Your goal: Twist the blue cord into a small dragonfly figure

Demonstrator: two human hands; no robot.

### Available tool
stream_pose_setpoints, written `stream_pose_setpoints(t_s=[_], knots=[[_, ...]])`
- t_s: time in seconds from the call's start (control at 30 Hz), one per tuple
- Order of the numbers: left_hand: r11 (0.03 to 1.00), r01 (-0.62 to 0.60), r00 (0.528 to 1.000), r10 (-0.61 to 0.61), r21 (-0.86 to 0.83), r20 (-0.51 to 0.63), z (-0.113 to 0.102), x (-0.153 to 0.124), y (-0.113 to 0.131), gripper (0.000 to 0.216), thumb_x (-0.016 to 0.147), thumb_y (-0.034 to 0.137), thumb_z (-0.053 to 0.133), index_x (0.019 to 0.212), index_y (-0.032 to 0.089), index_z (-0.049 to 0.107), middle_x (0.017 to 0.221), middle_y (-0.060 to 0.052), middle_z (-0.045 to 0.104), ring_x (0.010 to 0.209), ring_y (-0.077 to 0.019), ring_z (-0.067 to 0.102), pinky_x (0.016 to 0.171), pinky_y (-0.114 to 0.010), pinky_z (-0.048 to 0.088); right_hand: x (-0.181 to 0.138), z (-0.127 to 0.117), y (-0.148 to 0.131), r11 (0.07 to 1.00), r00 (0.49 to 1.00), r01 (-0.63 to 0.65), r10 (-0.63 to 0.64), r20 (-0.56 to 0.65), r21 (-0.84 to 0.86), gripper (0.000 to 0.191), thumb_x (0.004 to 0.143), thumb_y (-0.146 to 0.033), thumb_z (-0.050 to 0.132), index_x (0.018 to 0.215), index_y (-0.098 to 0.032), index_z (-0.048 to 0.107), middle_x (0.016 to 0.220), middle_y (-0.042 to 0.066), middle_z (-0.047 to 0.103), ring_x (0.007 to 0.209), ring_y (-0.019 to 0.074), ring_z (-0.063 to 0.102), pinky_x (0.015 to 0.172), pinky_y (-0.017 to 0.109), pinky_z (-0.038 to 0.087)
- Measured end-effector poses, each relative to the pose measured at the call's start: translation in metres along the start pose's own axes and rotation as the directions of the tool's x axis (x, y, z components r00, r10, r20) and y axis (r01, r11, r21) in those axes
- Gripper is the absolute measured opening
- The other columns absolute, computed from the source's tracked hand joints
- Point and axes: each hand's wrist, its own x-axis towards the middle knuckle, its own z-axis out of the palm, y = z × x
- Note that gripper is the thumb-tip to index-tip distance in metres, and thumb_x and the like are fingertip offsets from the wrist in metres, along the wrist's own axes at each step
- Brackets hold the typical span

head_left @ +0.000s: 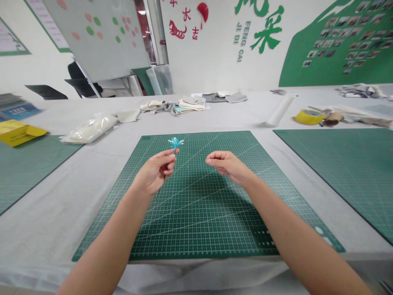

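Over the far half of a green cutting mat [196, 221], my left hand [157, 170] pinches the stem of a small light-blue flower [175, 142] between thumb and fingers. The flower stands upright, its spread petals tipped with white. Most of the stem is hidden by the fingers. To its right, my right hand [229, 166] is raised above the mat, apart from the flower, with thumb and fingertips pressed together. Whether a tiny thing sits in that pinch cannot be made out.
Other cutting mats [346, 164] lie at both sides. A plastic-wrapped pack [92, 129] and a yellow box [20, 132] are at left. Fabric pieces [187, 103] lie at the back; a white roll [281, 110] and yellow tape [309, 116] are at right.
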Motion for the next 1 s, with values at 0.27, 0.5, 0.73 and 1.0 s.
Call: stream_pose_setpoints(t_s=[0.27, 0.5, 0.73, 1.0], knots=[[0.982, -0.119, 0.981, 0.094, -0.148, -0.169, -0.031, 0.004, 0.036, 0.017, 0.078, 0.001, 0.057, 0.09, 0.009, 0.065, 0.06, 0.003, 0.053, 0.043, -0.0024, 0.045, 0.035, -0.01, 0.036, 0.005, -0.02, 0.005, 0.995, 0.999, -0.036, 0.039, -0.028, 0.088, 0.022, 0.07, -0.034, 0.074, 0.077, -0.016, 0.063, 0.051, -0.009, 0.032, 0.042, 0.0025, 0.019, 0.041, 0.022, 0.009], [0.982, -0.118, 0.983, 0.095, -0.148, -0.156, -0.032, 0.007, 0.042, 0.017, 0.08, 0.0, 0.053, 0.092, 0.008, 0.064, 0.062, 0.002, 0.054, 0.044, -0.003, 0.046, 0.034, -0.011, 0.036, 0.004, -0.036, 0.002, 0.995, 0.984, -0.1, 0.1, -0.146, 0.008, 0.021, 0.069, -0.034, 0.074, 0.074, -0.017, 0.064, 0.05, -0.008, 0.036, 0.041, 0.0023, 0.021, 0.04, 0.021, 0.011], [0.982, -0.062, 0.984, 0.031, -0.176, -0.175, -0.025, 0.012, 0.028, 0.017, 0.08, 0.0, 0.054, 0.091, 0.008, 0.064, 0.061, 0.002, 0.053, 0.043, -0.0024, 0.045, 0.034, -0.01, 0.035, 0.002, -0.064, 0.013, 0.969, 0.969, -0.1, 0.042, -0.245, -0.228, 0.024, 0.07, -0.029, 0.073, 0.092, -0.02, 0.072, 0.084, 0.005, 0.07, 0.073, 0.0137, 0.061, 0.067, 0.026, 0.049], [0.987, 0.046, 0.995, -0.059, -0.154, -0.082, 0.002, 0.009, 0.002, 0.019, 0.079, 0.003, 0.059, 0.096, 0.008, 0.065, 0.067, 0.001, 0.054, 0.047, -0.0022, 0.046, 0.037, -0.01, 0.037, 0.006, -0.074, 0.012, 0.981, 0.543, 0.139, -0.187, -0.819, -0.132, 0.058, 0.078, -0.039, 0.064, 0.131, -0.021, 0.051, 0.145, 0.009, 0.043, 0.134, 0.024, 0.038, 0.112, 0.044, 0.029]])
